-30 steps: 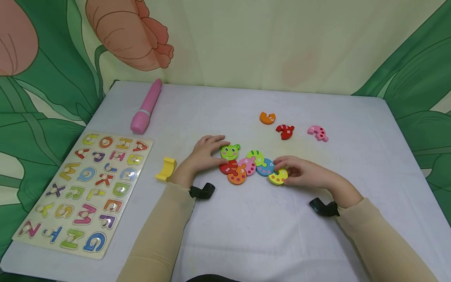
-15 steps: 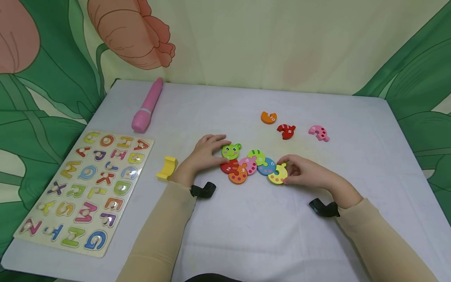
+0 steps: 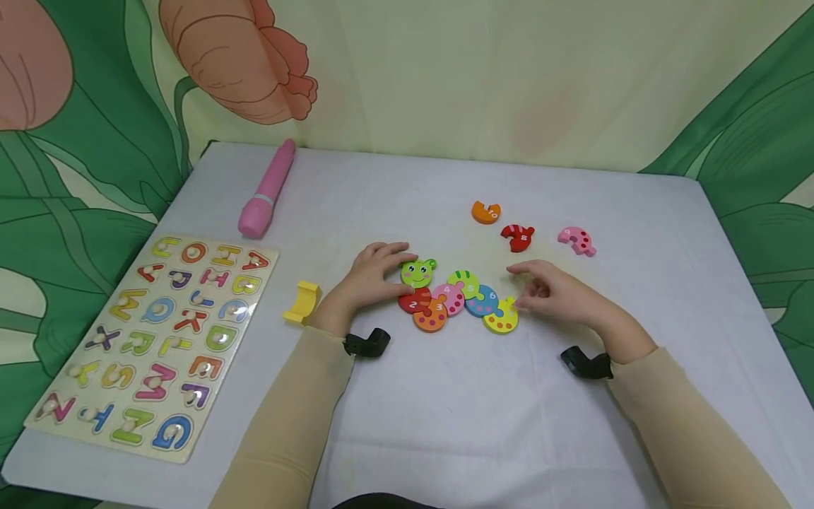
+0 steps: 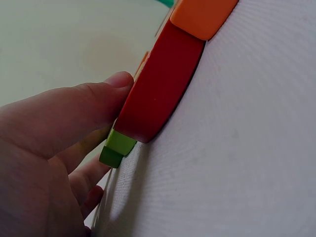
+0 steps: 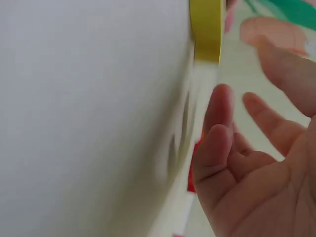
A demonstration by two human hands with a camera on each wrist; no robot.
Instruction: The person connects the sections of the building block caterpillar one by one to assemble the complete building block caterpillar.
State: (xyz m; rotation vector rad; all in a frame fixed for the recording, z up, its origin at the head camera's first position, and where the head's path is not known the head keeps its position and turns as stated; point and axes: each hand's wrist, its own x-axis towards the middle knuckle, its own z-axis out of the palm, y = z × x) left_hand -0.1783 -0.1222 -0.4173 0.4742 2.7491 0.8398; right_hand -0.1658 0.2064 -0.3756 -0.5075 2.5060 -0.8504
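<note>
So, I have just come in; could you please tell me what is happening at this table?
A person's left hand holds the head end of a caterpillar puzzle, while the right hand, holding nothing, is beside the yellow piece at the other end. A loose orange piece, red piece and pink piece lie farther back.

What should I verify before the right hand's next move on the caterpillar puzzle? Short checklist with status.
1. Left hand in contact with the row: ok, its thumb touches the red 2 piece.
2. Right hand free: ok, it holds nothing.
3. Yellow dotted piece meeting the blue 6 piece: ok, they touch.
4. That joint fully seated: cannot tell from these angles.
5. Red 8 piece, probably next, joined to the row: not ok, lying loose beyond it.
6. Orange 10 piece and loose pink dotted piece joined: not ok, both apart from the row.
</note>
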